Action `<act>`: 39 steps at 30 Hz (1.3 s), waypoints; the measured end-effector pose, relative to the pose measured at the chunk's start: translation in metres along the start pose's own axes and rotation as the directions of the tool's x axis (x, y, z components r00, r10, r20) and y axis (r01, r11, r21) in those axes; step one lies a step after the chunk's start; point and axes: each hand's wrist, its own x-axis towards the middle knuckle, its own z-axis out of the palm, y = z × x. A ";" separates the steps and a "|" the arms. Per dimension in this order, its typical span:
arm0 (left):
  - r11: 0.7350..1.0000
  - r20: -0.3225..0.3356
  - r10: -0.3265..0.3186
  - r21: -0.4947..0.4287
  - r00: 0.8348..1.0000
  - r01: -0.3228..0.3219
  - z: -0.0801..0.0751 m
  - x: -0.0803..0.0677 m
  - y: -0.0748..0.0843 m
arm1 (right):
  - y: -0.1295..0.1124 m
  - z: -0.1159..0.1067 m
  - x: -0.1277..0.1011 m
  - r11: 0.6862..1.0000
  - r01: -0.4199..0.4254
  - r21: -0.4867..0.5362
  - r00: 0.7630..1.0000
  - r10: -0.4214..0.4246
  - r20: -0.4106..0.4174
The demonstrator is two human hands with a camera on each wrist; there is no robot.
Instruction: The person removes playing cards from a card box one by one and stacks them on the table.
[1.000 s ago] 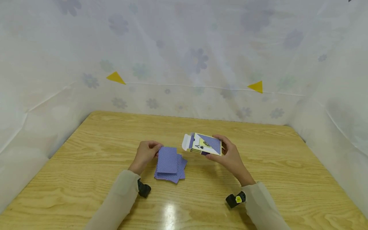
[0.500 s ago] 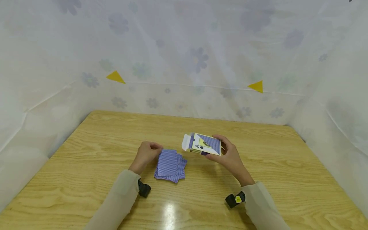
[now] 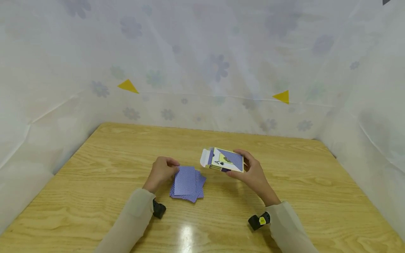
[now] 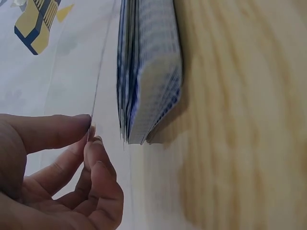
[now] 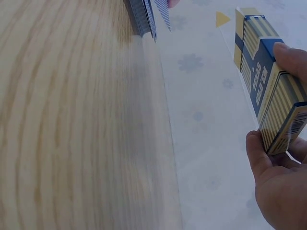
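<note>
From the head view, a loose stack of blue-backed cards (image 3: 188,183) lies on the wooden bench (image 3: 284,211), slightly fanned. The left hand (image 3: 161,171) sits at the stack's left far corner, fingers curled in against the edge of the cards; whether they actually pinch a card cannot be told from here. Right of the stack and raised off the bench, the right hand (image 3: 253,174) grips a card box (image 3: 224,160), thumb on its near side and fingers round the far side, with the open flap pointing toward the stack. A flowered white sheet (image 3: 202,63) rises behind the bench, well beyond the stack.

In the left wrist view, the stack (image 4: 148,72) shows edge-on, resting on the bench (image 4: 240,120). The left hand (image 4: 57,172) is just beside it, thumb and fingertips brought close together, holding nothing that can be seen.

In the right wrist view, the right hand (image 5: 278,167) clamps the box (image 5: 268,81) between thumb and fingers, while the stack (image 5: 144,17) lies apart from it on the bench (image 5: 72,120).
</note>
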 end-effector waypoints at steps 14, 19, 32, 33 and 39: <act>0.999 -0.005 -0.009 0.040 1.000 0.009 0.001 0.000 0.001 | -0.002 0.000 0.000 1.000 0.010 -0.013 1.000 -0.010 0.001; 0.999 -0.007 -0.005 0.052 1.000 0.006 0.001 0.001 0.001 | -0.001 0.000 0.001 1.000 0.010 -0.014 1.000 -0.010 -0.002; 0.999 0.004 0.019 0.034 1.000 -0.019 0.003 0.000 0.007 | 0.001 0.004 -0.001 1.000 0.030 -0.009 0.999 -0.029 0.028; 0.999 0.011 0.022 0.025 1.000 -0.022 0.004 0.000 0.009 | 0.001 0.005 -0.001 0.999 0.032 -0.006 0.999 -0.032 0.033; 0.995 0.073 0.045 -0.092 0.996 -0.038 0.010 -0.007 0.022 | 0.000 0.009 0.000 0.999 0.053 0.008 0.997 -0.054 0.064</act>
